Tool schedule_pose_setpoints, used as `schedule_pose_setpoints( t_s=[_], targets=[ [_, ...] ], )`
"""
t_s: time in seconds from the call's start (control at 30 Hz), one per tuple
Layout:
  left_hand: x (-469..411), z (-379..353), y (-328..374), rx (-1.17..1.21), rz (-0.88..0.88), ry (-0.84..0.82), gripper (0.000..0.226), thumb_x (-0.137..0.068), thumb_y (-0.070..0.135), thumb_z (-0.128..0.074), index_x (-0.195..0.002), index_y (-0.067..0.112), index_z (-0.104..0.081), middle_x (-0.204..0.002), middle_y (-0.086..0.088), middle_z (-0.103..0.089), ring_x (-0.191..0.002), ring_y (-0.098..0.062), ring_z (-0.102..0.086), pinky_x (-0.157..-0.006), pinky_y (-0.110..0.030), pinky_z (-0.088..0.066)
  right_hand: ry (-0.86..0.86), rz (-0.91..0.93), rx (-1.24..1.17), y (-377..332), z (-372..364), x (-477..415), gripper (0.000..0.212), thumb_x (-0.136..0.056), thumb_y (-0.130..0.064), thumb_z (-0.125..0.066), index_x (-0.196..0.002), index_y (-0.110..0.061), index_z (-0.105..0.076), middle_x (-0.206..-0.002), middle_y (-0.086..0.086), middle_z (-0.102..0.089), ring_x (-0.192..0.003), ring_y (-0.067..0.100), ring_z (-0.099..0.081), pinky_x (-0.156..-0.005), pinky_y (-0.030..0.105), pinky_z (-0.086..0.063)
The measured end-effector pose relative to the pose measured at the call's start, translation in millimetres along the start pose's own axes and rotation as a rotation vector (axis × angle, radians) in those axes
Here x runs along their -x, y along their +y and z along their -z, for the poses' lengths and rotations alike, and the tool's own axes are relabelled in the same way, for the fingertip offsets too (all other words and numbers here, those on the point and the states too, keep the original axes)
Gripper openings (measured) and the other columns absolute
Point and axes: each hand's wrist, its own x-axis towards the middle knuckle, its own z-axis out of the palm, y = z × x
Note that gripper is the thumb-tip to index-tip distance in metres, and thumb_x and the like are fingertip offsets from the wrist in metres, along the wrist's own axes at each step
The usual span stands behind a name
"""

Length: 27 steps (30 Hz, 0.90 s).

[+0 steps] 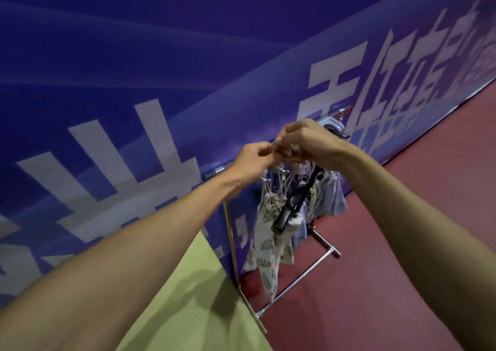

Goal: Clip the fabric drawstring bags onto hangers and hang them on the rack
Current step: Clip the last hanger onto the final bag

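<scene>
Both arms reach up to the top bar of the chrome rack point(231, 232). My left hand point(251, 160) pinches something small at the bar, where several white drawstrings gather. My right hand point(308, 144) curls over the same spot, gripping the top of a black hanger point(294, 203) that dangles slanted below it. Cream drawstring bags with a leaf print point(265, 243) hang from the cords under my hands. Pale blue bags point(328, 197) hang behind them. What exactly my fingers hold is hidden by the hands.
A tall blue banner wall point(134, 69) with large white characters stands right behind the rack. The rack's base bars point(303, 278) lie on a dark red floor point(389, 243). A pale green floor area point(193, 297) is below my left arm.
</scene>
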Motion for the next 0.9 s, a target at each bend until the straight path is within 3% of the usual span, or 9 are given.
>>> schedule_pose_setpoints(
  t_s=[0.1,0.17,0.3,0.37,0.43,0.53,0.7,0.9],
  targets=[
    [-32,-29,-5,0.071,0.023,-0.123,0.016,-0.089,0.007,-0.059,-0.078,0.018,-0.064,-0.058,0.011,-0.07,-0.06,0.002,-0.064,-0.065,-0.013,-0.049,-0.025,-0.059,0.036,28,46,-10,0.02,-0.086,0.001,-0.053,-0.068,-0.007,-0.058,-0.058,0.012,-0.051,-0.046,0.018,-0.044,-0.044,0.025,-0.036],
    [-51,-46,-7,0.077,0.05,-0.189,0.011,-0.09,0.01,-0.059,-0.082,0.016,-0.064,-0.062,0.007,-0.07,-0.063,-0.002,-0.066,-0.069,-0.018,-0.05,-0.039,-0.107,0.035,45,77,-15,0.019,-0.087,0.001,-0.054,-0.071,-0.006,-0.059,-0.062,0.013,-0.051,-0.047,0.015,-0.042,-0.044,0.024,-0.036],
    [-98,-88,-10,0.037,0.077,-0.283,0.009,-0.092,0.01,-0.056,-0.095,0.007,-0.064,-0.075,0.0,-0.067,-0.056,0.007,-0.061,-0.053,-0.004,-0.042,-0.062,-0.208,0.059,82,136,-27,0.016,-0.089,0.001,-0.054,-0.076,-0.002,-0.061,-0.053,0.004,-0.051,-0.045,0.011,-0.04,-0.044,0.022,-0.037],
    [-119,-106,-13,-0.02,0.091,-0.339,0.014,-0.094,0.015,-0.054,-0.095,0.008,-0.065,-0.081,-0.002,-0.068,-0.06,0.007,-0.061,-0.053,-0.004,-0.042,-0.038,-0.253,0.087,98,157,-32,0.016,-0.09,0.002,-0.054,-0.076,-0.003,-0.059,-0.048,-0.001,-0.049,-0.043,0.011,-0.039,-0.045,0.021,-0.037],
    [-143,-125,-19,-0.037,0.128,-0.393,0.019,-0.097,0.016,-0.049,-0.096,0.006,-0.065,-0.089,-0.007,-0.069,-0.068,-0.003,-0.063,-0.057,-0.006,-0.046,0.022,-0.28,0.111,118,176,-40,0.013,-0.089,0.001,-0.057,-0.076,-0.004,-0.058,-0.052,0.001,-0.049,-0.046,0.012,-0.04,-0.049,0.023,-0.039],
    [-174,-146,-31,-0.068,0.178,-0.44,0.025,-0.099,0.017,-0.045,-0.1,0.004,-0.066,-0.095,-0.007,-0.067,-0.062,-0.006,-0.059,-0.054,-0.012,-0.044,0.119,-0.291,0.157,149,194,-56,0.005,-0.088,-0.001,-0.061,-0.082,0.0,-0.061,-0.059,0.003,-0.052,-0.052,0.012,-0.047,-0.056,0.025,-0.044],
    [-223,-174,-58,-0.023,0.316,-0.485,0.016,-0.096,0.015,-0.048,-0.09,0.012,-0.062,-0.104,-0.009,-0.068,-0.058,-0.013,-0.061,-0.048,-0.022,-0.034,0.303,-0.258,0.185,195,212,-85,0.006,-0.085,0.0,-0.062,-0.082,-0.003,-0.067,-0.066,0.002,-0.058,-0.063,0.013,-0.051,-0.063,0.024,-0.045],
    [-275,-204,-74,0.16,0.463,-0.509,0.014,-0.093,0.002,-0.045,-0.09,0.008,-0.058,-0.093,-0.009,-0.061,-0.06,-0.019,-0.064,-0.046,-0.022,-0.039,0.619,-0.28,0.091,252,229,-124,0.017,-0.081,-0.002,-0.061,-0.07,-0.015,-0.064,-0.063,0.0,-0.059,-0.056,0.014,-0.053,-0.05,0.026,-0.043]
  ],
)
